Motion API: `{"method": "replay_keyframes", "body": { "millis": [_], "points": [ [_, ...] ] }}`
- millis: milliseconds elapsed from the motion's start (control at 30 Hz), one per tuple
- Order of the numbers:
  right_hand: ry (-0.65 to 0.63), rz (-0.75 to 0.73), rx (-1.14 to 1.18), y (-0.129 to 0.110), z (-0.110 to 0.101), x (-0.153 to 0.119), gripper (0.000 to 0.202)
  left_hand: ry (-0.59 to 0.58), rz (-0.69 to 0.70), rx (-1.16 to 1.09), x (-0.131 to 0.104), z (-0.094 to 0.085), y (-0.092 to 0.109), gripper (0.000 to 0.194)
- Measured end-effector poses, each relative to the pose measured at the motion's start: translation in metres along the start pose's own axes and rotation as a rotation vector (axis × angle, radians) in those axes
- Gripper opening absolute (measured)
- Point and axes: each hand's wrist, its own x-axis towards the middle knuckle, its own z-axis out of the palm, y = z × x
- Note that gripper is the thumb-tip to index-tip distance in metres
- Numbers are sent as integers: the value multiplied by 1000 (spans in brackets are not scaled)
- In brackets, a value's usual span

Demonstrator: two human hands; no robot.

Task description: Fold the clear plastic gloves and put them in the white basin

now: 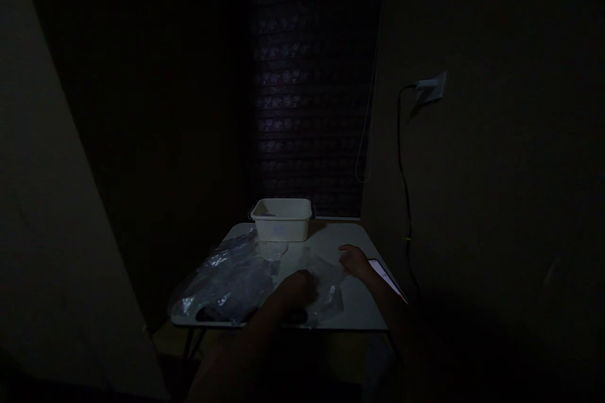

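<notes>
In the dim light, a clear plastic bag [328, 296] lies spread over the table between my two hands. My left hand [300, 286] is closed at the bag's left side, its fingertips hidden behind the knuckles. At the bag's upper right edge, my right hand [354, 260] has its fingers bent, pinching the plastic. A loose heap of crumpled clear plastic bags [231, 283] covers the left part of the table, left of my left hand. Behind the bags stands a white plastic tub [282, 230]; a little of something inside shows faintly.
The white folding table [357, 312] has a dark handle slot at its near edge. A lit phone [385, 278] lies on its right side, beside my right forearm. A black cable [401, 164] hangs from a wall outlet [431, 88]. A dark window blind [293, 101] is behind.
</notes>
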Motion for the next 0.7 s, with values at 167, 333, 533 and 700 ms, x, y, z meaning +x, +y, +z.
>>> {"method": "replay_keyframes", "body": {
  "millis": [167,333,533,700],
  "points": [
    [20,114,112,4,-8,0,29,-32,68,220,1,13,4,32],
    [-202,227,-71,8,-6,-14,37,-52,47,336,-7,11,10,40],
    [-311,174,-213,6,6,-18,39,-53,-18,347,-14,6,17,39],
    [-265,19,-319,8,10,-9,26,-94,-242,325,-18,-3,22,39]
  ]
}}
